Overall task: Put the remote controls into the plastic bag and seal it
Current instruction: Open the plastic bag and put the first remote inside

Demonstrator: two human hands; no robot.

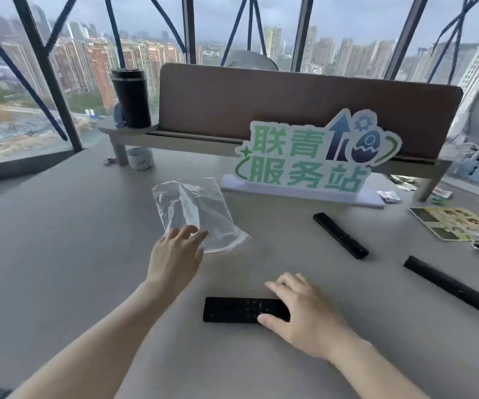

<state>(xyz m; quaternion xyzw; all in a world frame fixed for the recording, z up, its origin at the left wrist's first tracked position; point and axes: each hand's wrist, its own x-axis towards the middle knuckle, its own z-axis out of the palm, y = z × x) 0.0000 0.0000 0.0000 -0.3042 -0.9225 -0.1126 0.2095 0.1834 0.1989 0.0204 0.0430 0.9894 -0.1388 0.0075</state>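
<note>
A clear plastic bag [196, 211] lies flat on the grey table, its sealing edge toward me. My left hand [175, 254] rests on the bag's near edge with fingers spread. Three black remote controls lie on the table. The nearest remote [232, 310] lies crosswise in front of me, and my right hand [298, 309] covers its right end, thumb on the near side and fingers over the far side. A second remote [339, 234] lies diagonally further right. The third remote [452, 286] lies near the right edge.
A green and white sign [313, 156] stands behind the bag against a brown desk divider [290, 102]. A black tumbler [133, 96] stands on the shelf at left, a tape roll [140, 158] below it. A printed card [454, 223], a wristband and cables lie at right.
</note>
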